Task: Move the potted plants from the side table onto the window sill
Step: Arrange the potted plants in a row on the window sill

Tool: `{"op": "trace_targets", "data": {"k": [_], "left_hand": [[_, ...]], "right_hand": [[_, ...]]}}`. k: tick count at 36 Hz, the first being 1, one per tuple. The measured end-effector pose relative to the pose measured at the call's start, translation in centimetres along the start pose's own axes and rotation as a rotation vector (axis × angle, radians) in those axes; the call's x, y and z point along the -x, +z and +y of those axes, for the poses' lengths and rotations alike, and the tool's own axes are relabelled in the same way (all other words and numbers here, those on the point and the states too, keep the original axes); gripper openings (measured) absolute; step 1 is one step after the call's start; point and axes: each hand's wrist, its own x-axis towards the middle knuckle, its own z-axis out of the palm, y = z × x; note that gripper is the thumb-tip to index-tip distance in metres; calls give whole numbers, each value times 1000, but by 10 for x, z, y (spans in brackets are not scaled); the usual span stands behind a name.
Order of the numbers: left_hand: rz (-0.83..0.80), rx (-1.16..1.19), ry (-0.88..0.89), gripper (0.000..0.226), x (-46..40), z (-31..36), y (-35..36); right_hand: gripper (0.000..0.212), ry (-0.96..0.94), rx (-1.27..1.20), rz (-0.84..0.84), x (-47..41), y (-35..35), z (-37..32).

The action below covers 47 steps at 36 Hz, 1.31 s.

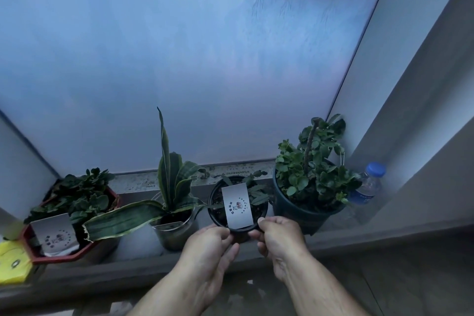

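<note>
A small black pot with a thin-leaved plant and a white card stuck in its soil stands on the grey window sill. My left hand and my right hand each pinch its near rim from either side. To its left stands a snake plant in a clear pot, and further left a leafy plant in a red octagonal pot with another card. On the right is a bigger dark pot with a bushy green plant.
A water bottle with a blue cap stands in the sill's right corner against the wall. A yellow object lies at the far left edge. Frosted window glass rises directly behind the pots.
</note>
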Motion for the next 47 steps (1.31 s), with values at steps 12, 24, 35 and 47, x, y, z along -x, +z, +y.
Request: {"op": "trace_targets", "data": {"k": [12, 24, 35, 47], "left_hand": [[3, -319, 374, 12, 27, 8, 13], [-333, -495, 340, 25, 26, -22, 59], [-363, -481, 345, 59, 18, -32, 89], [-439, -303, 275, 64, 1, -26, 84]], "right_hand": [[8, -322, 346, -163, 70, -51, -37], [19, -371, 101, 436, 13, -129, -48], [18, -258, -95, 300, -10, -129, -55], [9, -96, -228, 228, -21, -122, -44]]}}
